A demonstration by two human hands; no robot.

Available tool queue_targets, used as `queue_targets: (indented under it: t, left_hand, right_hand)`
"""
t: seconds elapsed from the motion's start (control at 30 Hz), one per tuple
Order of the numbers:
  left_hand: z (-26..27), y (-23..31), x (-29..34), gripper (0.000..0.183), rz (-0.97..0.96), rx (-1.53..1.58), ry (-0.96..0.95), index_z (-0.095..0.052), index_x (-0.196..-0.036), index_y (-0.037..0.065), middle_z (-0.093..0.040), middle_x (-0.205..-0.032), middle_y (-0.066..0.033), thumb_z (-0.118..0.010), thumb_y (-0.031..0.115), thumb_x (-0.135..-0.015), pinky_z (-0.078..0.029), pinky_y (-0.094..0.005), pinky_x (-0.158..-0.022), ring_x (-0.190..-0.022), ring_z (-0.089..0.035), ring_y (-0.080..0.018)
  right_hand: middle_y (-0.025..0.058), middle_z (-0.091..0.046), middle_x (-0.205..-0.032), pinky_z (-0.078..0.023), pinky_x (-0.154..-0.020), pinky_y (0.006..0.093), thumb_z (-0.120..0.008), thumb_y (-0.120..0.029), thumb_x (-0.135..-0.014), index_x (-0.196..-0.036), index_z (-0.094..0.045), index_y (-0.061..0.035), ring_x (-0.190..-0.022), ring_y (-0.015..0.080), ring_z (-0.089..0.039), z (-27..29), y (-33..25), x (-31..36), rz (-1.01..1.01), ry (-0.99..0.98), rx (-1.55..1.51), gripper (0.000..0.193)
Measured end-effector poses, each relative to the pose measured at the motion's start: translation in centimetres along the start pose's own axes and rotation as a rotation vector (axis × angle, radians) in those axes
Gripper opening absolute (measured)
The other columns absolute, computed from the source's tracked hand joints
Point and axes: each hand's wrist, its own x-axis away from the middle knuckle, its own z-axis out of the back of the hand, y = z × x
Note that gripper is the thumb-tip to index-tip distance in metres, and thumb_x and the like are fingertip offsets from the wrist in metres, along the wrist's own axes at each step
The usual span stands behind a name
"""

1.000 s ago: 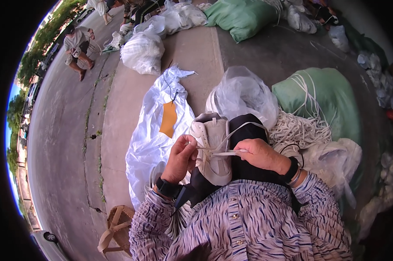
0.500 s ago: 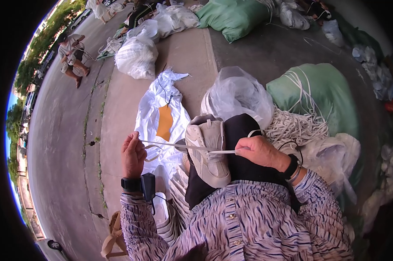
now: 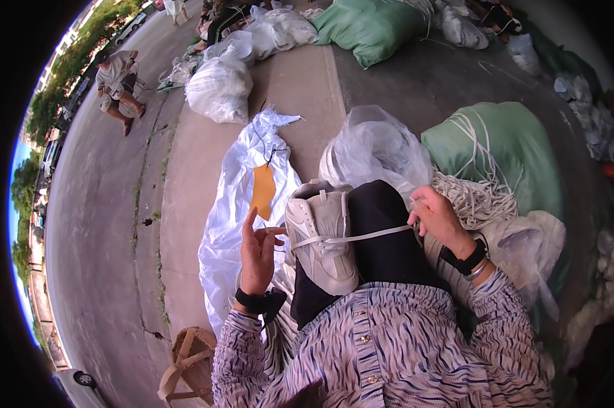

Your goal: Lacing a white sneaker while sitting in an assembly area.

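A beige and grey sneaker [image 3: 324, 238] lies on the black cloth [image 3: 385, 245] over my lap, its toe toward me. A flat pale shoelace [image 3: 375, 235] crosses the shoe's front and stretches right to my right hand [image 3: 437, 219], which pinches it between thumb and finger. To the left of the shoe, my left hand [image 3: 258, 255] is raised with its index finger stretched up and the others partly bent; no lace shows in it. Behind my right hand lies a heap of pale laces [image 3: 477, 197].
A white sheet with an orange piece [image 3: 261, 192] lies ahead on the left. Clear plastic bags [image 3: 375, 146] and a green sack [image 3: 490, 143] stand ahead on the right. A woven basket [image 3: 193, 360] sits at lower left. One person [image 3: 116, 85] sits far left.
The lace was stretched between both hands; my left hand has let go and moved right, closer to the shoe. My right hand has shifted right and slightly up, the lace still in it.
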Motion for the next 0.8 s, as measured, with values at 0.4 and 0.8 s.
queue_targets:
  t: [0.4, 0.8]
  left_hand:
    - [-2.6, 2.0, 0.5, 0.02, 0.431, 0.115, -0.244, -0.058, -0.08, 0.001, -0.061, -0.065, -0.0033, -0.058, 0.019, -0.09, -0.035, -0.0163, -0.038, -0.043, -0.048, -0.0063]
    - [-2.7, 0.9, -0.3, 0.024, 0.021, -0.339, -0.401, -0.059, -0.083, 0.0, -0.059, -0.077, -0.0019, -0.05, 0.021, -0.092, -0.043, -0.026, -0.065, -0.069, -0.052, -0.0099]
  right_hand:
    - [0.008, -0.061, -0.06, -0.045, -0.041, 0.0258, -0.059, -0.009, -0.082, -0.079, -0.06, 0.0011, -0.044, 0.0133, -0.058, -7.5, -3.0, -1.2, 0.197, -0.321, 0.189, 0.01]
    - [0.0131, -0.06, -0.067, -0.05, -0.059, 0.0407, -0.057, -0.008, -0.076, -0.078, -0.054, -0.003, -0.065, 0.033, -0.062, -8.9, -2.9, -1.5, 0.751, -0.287, 0.781, 0.006]
